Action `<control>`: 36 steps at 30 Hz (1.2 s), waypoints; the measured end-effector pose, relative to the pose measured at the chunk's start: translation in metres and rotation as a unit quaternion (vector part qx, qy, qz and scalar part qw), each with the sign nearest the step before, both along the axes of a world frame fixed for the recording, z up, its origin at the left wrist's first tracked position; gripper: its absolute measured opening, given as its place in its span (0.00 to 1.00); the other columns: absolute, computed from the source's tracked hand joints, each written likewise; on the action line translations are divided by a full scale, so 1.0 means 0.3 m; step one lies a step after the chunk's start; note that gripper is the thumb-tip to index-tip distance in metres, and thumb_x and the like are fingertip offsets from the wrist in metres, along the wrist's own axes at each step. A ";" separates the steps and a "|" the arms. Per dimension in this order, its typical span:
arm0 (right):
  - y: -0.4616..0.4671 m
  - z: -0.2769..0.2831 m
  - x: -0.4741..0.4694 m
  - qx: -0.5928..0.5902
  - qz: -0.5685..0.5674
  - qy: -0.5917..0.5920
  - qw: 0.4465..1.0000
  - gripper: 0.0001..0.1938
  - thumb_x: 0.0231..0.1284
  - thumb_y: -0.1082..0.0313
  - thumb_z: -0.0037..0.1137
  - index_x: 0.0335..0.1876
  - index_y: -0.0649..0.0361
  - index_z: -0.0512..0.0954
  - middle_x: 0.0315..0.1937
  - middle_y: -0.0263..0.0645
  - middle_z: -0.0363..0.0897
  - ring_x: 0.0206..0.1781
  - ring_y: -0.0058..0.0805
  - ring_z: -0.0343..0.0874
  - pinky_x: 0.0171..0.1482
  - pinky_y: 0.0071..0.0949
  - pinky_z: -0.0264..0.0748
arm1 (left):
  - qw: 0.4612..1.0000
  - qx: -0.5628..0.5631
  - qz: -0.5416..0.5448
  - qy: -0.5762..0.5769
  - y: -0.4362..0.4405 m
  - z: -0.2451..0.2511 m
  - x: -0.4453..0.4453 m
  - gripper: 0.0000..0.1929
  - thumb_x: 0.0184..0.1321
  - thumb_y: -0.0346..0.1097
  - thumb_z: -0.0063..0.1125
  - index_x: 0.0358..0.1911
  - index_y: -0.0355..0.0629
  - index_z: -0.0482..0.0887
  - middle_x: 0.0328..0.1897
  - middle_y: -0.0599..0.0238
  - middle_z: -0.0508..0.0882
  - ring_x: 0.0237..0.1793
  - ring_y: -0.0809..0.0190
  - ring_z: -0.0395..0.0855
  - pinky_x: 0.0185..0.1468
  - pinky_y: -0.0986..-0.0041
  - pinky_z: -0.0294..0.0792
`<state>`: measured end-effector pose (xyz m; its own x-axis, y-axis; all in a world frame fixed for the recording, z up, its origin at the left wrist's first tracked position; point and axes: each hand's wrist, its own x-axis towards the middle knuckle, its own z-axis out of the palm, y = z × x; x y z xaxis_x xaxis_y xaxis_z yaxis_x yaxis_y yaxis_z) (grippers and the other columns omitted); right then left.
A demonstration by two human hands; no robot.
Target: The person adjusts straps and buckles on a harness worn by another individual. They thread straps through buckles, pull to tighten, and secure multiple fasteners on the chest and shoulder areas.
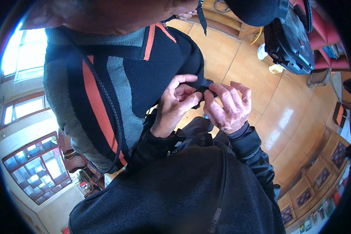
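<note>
My left hand (pixel 180 102) and my right hand (pixel 228 106) meet in front of my dark zipped jacket (pixel 175 187). Between the fingertips of both is a small black object (pixel 204 90), too dark and covered to identify. The thumb and fingers of my left hand pinch its left side, with the index finger stretched out above. On its right side the fingertips of my right hand close, the little finger raised. Just left of the hands is another person's black, grey and orange sweater (pixel 152 73).
The other person stands very near at the upper left, a black cord (pixel 114 117) hanging over the sweater. A black case or bag (pixel 292 46) is at the upper right beside red shelves (pixel 324 38). Wooden cabinets (pixel 307 187) line the lower right of the tiled floor (pixel 269 111).
</note>
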<state>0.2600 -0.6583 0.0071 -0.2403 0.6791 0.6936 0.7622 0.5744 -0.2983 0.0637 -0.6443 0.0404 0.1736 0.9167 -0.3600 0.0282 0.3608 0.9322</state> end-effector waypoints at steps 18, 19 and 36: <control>-0.011 -0.168 -0.072 -0.249 -0.043 0.383 0.889 0.08 0.66 0.74 0.70 0.46 0.64 0.84 0.38 0.44 0.86 0.39 0.39 0.86 0.48 0.36 0.80 | 0.951 0.196 -0.027 0.237 -0.037 -0.110 0.013 0.22 0.60 0.23 0.73 0.59 0.37 0.82 0.47 0.64 0.88 0.41 0.74 0.85 0.41 0.81 0.77; -0.012 -0.163 -0.065 -0.191 -0.059 0.279 0.939 0.12 0.64 0.75 0.72 0.51 0.61 0.84 0.44 0.44 0.87 0.40 0.36 0.86 0.48 0.34 0.77 | 0.948 0.205 -0.026 0.242 -0.033 -0.113 0.013 0.22 0.60 0.23 0.73 0.58 0.37 0.82 0.48 0.63 0.88 0.42 0.72 0.85 0.43 0.79 0.77; -0.020 -0.154 -0.133 -0.203 -0.059 0.337 0.917 0.16 0.60 0.84 0.68 0.53 0.63 0.88 0.43 0.46 0.83 0.43 0.40 0.87 0.44 0.32 0.85 | 0.877 0.313 -0.005 0.363 -0.042 -0.119 0.022 0.27 0.54 0.25 0.78 0.59 0.41 0.83 0.48 0.54 0.90 0.48 0.55 0.92 0.50 0.64 0.82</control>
